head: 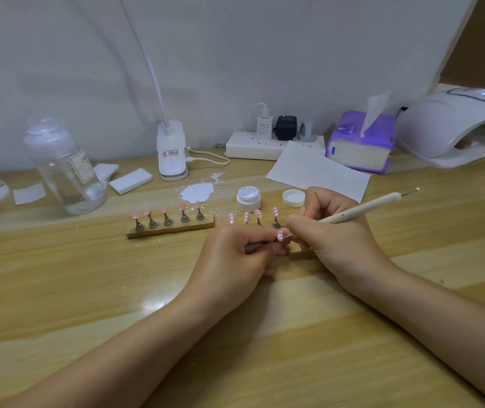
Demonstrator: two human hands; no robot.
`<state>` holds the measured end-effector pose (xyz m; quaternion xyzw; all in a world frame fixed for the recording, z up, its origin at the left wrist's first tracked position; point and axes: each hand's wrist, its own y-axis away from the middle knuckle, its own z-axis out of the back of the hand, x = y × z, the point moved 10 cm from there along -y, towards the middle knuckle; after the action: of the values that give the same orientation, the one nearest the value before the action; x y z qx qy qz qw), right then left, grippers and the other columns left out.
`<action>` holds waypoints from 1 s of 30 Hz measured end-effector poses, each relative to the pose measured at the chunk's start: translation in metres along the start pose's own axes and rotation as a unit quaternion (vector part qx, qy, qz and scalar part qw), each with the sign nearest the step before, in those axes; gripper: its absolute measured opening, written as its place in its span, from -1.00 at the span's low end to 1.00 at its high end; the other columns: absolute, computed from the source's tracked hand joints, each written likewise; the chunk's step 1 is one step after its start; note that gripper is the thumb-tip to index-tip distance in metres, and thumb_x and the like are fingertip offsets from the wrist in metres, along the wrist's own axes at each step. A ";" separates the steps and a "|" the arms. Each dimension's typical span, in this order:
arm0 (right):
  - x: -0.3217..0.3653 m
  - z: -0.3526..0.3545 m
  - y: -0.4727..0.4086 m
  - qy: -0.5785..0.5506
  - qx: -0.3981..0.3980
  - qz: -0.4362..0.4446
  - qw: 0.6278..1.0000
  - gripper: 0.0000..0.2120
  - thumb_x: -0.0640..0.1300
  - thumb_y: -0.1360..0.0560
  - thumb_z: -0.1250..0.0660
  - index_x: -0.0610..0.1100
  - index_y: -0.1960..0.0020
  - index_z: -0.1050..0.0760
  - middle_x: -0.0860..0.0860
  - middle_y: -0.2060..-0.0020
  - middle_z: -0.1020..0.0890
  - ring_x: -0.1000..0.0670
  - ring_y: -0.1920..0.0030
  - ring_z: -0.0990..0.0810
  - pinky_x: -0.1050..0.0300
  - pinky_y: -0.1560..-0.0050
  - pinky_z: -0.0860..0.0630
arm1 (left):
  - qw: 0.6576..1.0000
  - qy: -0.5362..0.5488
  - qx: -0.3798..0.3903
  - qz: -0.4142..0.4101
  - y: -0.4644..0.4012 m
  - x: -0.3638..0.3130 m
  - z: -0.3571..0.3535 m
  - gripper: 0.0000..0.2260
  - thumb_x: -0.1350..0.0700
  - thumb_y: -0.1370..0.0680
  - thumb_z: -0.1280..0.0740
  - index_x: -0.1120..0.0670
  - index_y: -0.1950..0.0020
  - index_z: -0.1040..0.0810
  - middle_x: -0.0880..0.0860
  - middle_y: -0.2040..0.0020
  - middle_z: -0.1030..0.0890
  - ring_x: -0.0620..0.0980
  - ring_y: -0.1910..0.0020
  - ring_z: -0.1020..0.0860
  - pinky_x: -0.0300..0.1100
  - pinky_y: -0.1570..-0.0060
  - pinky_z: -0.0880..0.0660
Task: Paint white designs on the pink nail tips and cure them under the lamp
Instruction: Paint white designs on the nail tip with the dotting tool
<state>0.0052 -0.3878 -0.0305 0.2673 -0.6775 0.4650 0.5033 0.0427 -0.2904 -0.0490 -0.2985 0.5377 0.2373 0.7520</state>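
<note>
Your wooden table [58,290] carries everything here. At its far right sits the white curing lamp [453,128], its mouth facing left, with a purple tissue pack [359,142] just beside it and a white power strip [265,144] against the wall. A sheet of white paper [318,172] lies in front of those two. On the far left stands a clear bottle [64,172], and near the middle the base of a white desk light [172,151].

Your left hand [235,260] rests on the table with its fingers curled round a small stand, holding up one pink nail tip [280,236] that already bears white dots. Your right hand [332,240] grips the white dotting pen [365,208] like a pencil, its metal point touching that nail tip.

Left of your hands, a wooden holder [170,229] carries five plain pink tips [164,210] on metal stands. Just behind your hands, four more pink tips with white dots [259,214] stand in a row. A splash of white paint [197,193] marks the table behind the holder. The open white jar [248,198] sits near it, with its lid [293,198] lying apart to the right, close to your right hand.
</note>
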 end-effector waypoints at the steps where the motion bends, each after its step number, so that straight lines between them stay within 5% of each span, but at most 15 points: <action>1: 0.000 0.000 0.000 0.002 -0.001 -0.001 1.000 -0.63 -0.50 -0.31 -0.27 -0.17 0.46 -0.20 0.08 0.67 -0.38 0.18 0.62 -0.43 0.38 0.52 -0.34 | 1.000 0.000 0.000 0.001 0.000 0.000 0.000 -0.50 0.36 -0.50 -0.28 -0.24 0.37 -0.64 -0.18 0.30 -0.66 -0.33 0.19 -0.60 -0.46 0.38 -0.47; 17: -0.004 0.005 0.000 0.023 -0.022 -0.011 0.999 -0.60 -0.49 -0.32 -0.28 -0.12 0.49 -0.22 0.10 0.66 -0.37 0.17 0.63 -0.38 0.36 0.54 -0.31 | 1.000 -0.009 -0.010 0.008 -0.001 0.002 0.002 -0.49 0.36 -0.49 -0.29 -0.26 0.39 -0.63 -0.19 0.31 -0.66 -0.33 0.21 -0.60 -0.45 0.38 -0.48; 21: -0.003 0.010 0.000 0.016 -0.048 -0.017 0.999 -0.66 -0.32 -0.24 -0.32 -0.04 0.54 -0.25 0.07 0.65 -0.34 0.14 0.60 -0.35 0.18 0.41 -0.41 | 1.000 -0.008 -0.008 0.006 -0.001 0.002 0.001 -0.55 0.35 -0.49 -0.30 -0.20 0.36 -0.64 -0.14 0.24 -0.67 -0.30 0.17 -0.61 -0.43 0.38 -0.48; 24: -0.001 0.017 0.002 -0.007 -0.090 -0.018 0.996 -0.56 -0.38 -0.36 -0.36 -0.02 0.54 -0.28 0.08 0.68 -0.36 0.17 0.60 -0.39 -0.01 0.25 -0.58 | 1.000 -0.002 -0.006 0.008 0.000 0.002 0.000 -0.66 0.32 -0.49 -0.31 -0.11 0.27 -0.65 -0.17 0.21 -0.68 -0.29 0.13 -0.61 -0.41 0.37 -0.49; 30: 0.012 0.023 0.005 -0.039 -0.132 0.013 0.990 -0.68 0.15 -0.30 -0.31 -0.07 0.40 -0.34 0.04 0.63 -0.48 0.15 0.59 -0.46 0.32 0.46 -0.45 | 1.000 0.016 -0.015 0.017 0.003 0.002 0.003 -0.70 0.31 -0.50 -0.32 -0.10 0.22 -0.65 -0.13 0.25 -0.68 -0.30 0.17 -0.62 -0.43 0.37 -0.48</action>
<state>-0.0134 -0.4052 -0.0227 0.2074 -0.7553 0.3678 0.5013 0.0432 -0.2864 -0.0503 -0.3040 0.5508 0.2531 0.7349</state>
